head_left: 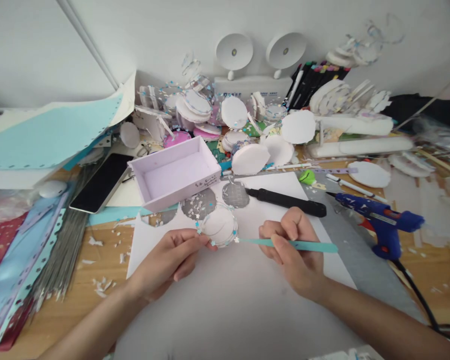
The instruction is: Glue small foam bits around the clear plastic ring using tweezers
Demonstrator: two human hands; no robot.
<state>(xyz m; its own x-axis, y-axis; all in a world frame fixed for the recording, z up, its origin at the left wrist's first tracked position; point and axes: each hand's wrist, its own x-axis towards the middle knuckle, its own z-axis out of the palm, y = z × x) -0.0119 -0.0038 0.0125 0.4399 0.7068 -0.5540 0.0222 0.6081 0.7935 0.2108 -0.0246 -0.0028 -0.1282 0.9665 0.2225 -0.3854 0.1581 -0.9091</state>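
Observation:
My left hand (183, 252) pinches the lower left edge of a small white disc (219, 225). Thin wire loops dotted with blue and white stars run around its rim. In my right hand (294, 250) is a pair of teal tweezers (317, 246), gripped between thumb and curled fingers. The thin tip points left and reaches a white star (236, 240) at the disc's right edge; whether it grips the star I cannot tell. Both hands are just above a large white sheet (210, 300) with round holes cut near its far edge.
Behind the sheet stands an open lilac box (172, 172), beside a black pen-like tool (288, 200). A blue glue gun (382, 215) with a cord lies at right. At left are a phone (101, 182) and a bundle of thin wires (67, 240). Several white discs (234, 112) crowd the back.

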